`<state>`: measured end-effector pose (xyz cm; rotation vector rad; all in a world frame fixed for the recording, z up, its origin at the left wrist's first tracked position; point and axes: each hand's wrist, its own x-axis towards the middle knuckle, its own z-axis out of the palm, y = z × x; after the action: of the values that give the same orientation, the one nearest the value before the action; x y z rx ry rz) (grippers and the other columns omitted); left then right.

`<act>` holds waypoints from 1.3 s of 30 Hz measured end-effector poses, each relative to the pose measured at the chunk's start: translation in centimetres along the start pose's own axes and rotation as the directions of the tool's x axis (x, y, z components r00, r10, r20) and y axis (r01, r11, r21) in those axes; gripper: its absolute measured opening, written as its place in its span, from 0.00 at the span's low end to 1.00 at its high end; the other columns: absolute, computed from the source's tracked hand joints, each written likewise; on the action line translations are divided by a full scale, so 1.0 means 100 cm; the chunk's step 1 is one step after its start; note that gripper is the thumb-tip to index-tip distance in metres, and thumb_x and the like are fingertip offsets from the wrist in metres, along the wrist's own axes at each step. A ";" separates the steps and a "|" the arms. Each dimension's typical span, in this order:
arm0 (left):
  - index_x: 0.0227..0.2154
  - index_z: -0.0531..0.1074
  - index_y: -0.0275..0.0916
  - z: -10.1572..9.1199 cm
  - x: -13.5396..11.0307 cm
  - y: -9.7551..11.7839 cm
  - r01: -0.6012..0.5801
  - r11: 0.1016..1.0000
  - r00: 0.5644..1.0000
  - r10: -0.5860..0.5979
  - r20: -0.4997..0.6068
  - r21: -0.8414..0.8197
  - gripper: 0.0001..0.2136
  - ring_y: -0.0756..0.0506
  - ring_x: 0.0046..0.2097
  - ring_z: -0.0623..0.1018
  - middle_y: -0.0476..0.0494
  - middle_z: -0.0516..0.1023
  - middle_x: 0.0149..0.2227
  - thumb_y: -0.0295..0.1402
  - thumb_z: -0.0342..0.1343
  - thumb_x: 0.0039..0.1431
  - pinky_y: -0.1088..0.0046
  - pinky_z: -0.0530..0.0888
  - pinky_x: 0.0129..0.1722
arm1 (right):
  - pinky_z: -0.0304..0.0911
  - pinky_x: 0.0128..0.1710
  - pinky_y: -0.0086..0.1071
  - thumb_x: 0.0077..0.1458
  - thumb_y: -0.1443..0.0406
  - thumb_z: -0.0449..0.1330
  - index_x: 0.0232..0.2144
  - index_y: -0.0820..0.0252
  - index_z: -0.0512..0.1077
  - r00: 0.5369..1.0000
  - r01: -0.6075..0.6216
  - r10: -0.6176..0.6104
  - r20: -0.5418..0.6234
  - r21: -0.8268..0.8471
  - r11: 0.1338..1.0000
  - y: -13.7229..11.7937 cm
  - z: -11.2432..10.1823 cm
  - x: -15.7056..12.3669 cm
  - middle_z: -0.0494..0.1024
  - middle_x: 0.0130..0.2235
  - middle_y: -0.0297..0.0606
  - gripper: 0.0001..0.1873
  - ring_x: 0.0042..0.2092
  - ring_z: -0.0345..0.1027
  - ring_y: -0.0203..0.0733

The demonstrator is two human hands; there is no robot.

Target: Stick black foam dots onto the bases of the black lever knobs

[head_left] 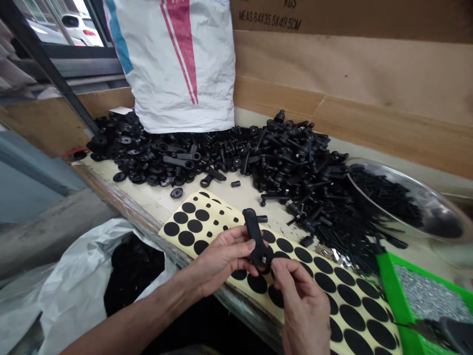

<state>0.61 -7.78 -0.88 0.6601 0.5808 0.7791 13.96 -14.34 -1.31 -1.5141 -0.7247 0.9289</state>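
Right hand (306, 303), finger and thumb pinched, contents untellable, beside handle (254, 232); left hand (225, 250) grasping said handle above sticker sheet (214, 213), where a loosened grip could drop it; farther, parts pile (295, 162), liable to slide toward the sheet if bumped.

We see matt black plastic on the handle (253, 229), smooth yellow paper on the sheet (202, 203), polished metal on the bowl (438, 204) and bright green plastic on the tray (392, 291). The sack (214, 74) is creased plastic, the box (351, 69) matt cardboard, the counter (126, 203) rough wood along its edge. The tiny shiny pieces (430, 296) may be metal; we can't be sure.
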 end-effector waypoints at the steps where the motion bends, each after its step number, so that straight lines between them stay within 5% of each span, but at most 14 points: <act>1: 0.41 0.73 0.35 0.001 -0.001 0.001 -0.005 1.000 1.000 0.005 -0.006 0.002 0.09 0.49 0.33 0.76 0.40 0.75 0.36 0.32 0.58 0.59 0.76 0.74 0.31 | 0.57 0.27 0.27 0.47 0.52 0.66 0.24 0.58 0.73 1.000 0.022 -0.022 -0.002 -0.040 0.999 0.000 -0.001 0.000 0.69 0.23 0.30 0.16 0.27 0.59 0.34; 6: 0.42 0.73 0.35 0.005 -0.006 0.003 -0.056 0.996 0.997 0.059 -0.044 0.073 0.11 0.49 0.36 0.75 0.39 0.76 0.41 0.31 0.61 0.56 0.74 0.74 0.34 | 0.59 0.32 0.30 0.56 0.54 0.59 0.28 0.57 0.74 0.968 0.241 -0.249 0.018 -0.325 0.914 -0.002 -0.003 -0.003 0.73 0.29 0.34 0.14 0.31 0.65 0.38; 10: 0.42 0.74 0.36 0.009 -0.009 -0.001 -0.134 0.969 0.974 0.167 -0.151 0.209 0.14 0.47 0.39 0.75 0.40 0.77 0.43 0.26 0.64 0.50 0.75 0.74 0.34 | 0.60 0.34 0.30 0.64 0.59 0.50 0.38 0.57 0.73 0.864 0.471 -0.483 0.145 -0.572 0.671 0.000 0.000 -0.009 0.74 0.36 0.37 0.14 0.36 0.69 0.39; 18: 0.44 0.76 0.39 0.011 -0.018 -0.014 -0.158 0.859 0.906 0.322 -0.276 0.486 0.15 0.47 0.38 0.77 0.45 0.79 0.36 0.29 0.62 0.53 0.76 0.74 0.39 | 0.58 0.29 0.36 0.63 0.65 0.47 0.47 0.59 0.68 0.709 0.517 -0.624 0.330 -0.844 0.141 0.001 0.003 -0.019 0.73 0.41 0.45 0.15 0.34 0.69 0.45; 24: 0.44 0.75 0.40 0.009 -0.024 -0.018 -0.185 0.850 0.891 0.357 -0.281 0.493 0.13 0.47 0.39 0.77 0.45 0.79 0.40 0.30 0.62 0.54 0.75 0.75 0.39 | 0.59 0.37 0.44 0.60 0.71 0.47 0.51 0.65 0.67 0.710 0.508 -0.581 0.398 -0.861 0.032 0.002 0.004 -0.020 0.70 0.47 0.52 0.19 0.43 0.66 0.54; 27: 0.43 0.74 0.38 0.010 -0.026 -0.015 -0.201 0.907 0.903 0.318 -0.289 0.369 0.13 0.45 0.42 0.76 0.42 0.78 0.43 0.29 0.61 0.54 0.73 0.76 0.39 | 0.59 0.37 0.46 0.61 0.67 0.47 0.55 0.66 0.66 0.747 0.502 -0.569 0.344 -0.853 0.143 0.010 -0.001 -0.009 0.70 0.47 0.54 0.22 0.44 0.66 0.55; 30: 0.43 0.73 0.37 0.010 -0.028 -0.008 -0.227 0.949 0.922 0.282 -0.266 0.219 0.12 0.44 0.42 0.76 0.39 0.77 0.46 0.28 0.60 0.55 0.71 0.76 0.38 | 0.62 0.41 0.44 0.62 0.60 0.49 0.54 0.59 0.69 0.861 0.497 -0.433 0.265 -0.617 0.611 0.011 -0.008 0.001 0.73 0.45 0.48 0.21 0.44 0.67 0.50; 32: 0.43 0.73 0.35 0.008 -0.030 -0.003 -0.223 0.966 0.939 0.249 -0.236 0.130 0.11 0.44 0.40 0.77 0.38 0.77 0.45 0.27 0.58 0.56 0.71 0.76 0.36 | 0.64 0.40 0.38 0.61 0.54 0.53 0.49 0.55 0.73 0.942 0.302 -0.227 0.245 -0.330 0.895 0.005 -0.008 0.002 0.76 0.39 0.41 0.19 0.40 0.68 0.45; 33: 0.42 0.73 0.35 0.007 -0.030 -0.001 -0.214 0.972 0.948 0.230 -0.220 0.092 0.10 0.45 0.38 0.77 0.38 0.77 0.45 0.26 0.57 0.57 0.71 0.75 0.36 | 0.64 0.38 0.35 0.59 0.52 0.55 0.45 0.55 0.75 0.962 0.179 -0.127 0.243 -0.205 0.962 0.001 -0.006 0.001 0.76 0.36 0.39 0.19 0.37 0.68 0.43; 35: 0.42 0.73 0.34 0.006 -0.033 0.001 -0.197 0.980 0.961 0.200 -0.192 0.037 0.09 0.46 0.35 0.77 0.37 0.77 0.44 0.26 0.56 0.57 0.71 0.75 0.35 | 0.63 0.33 0.31 0.56 0.50 0.58 0.39 0.57 0.77 0.967 0.015 -0.008 0.255 -0.028 0.999 -0.007 0.001 -0.002 0.75 0.29 0.35 0.19 0.31 0.66 0.39; 39: 0.40 0.73 0.34 0.005 -0.040 0.002 -0.195 0.981 0.965 0.194 -0.174 0.011 0.08 0.47 0.35 0.76 0.38 0.76 0.42 0.26 0.55 0.58 0.74 0.74 0.33 | 0.60 0.28 0.27 0.54 0.52 0.62 0.29 0.58 0.75 0.943 -0.021 -0.022 0.333 0.124 0.992 -0.015 0.018 -0.010 0.71 0.24 0.32 0.15 0.26 0.61 0.34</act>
<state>-1.48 -10.93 0.49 0.6531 0.6794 1.0300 11.96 -14.03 0.24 -1.2583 -0.8901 1.2258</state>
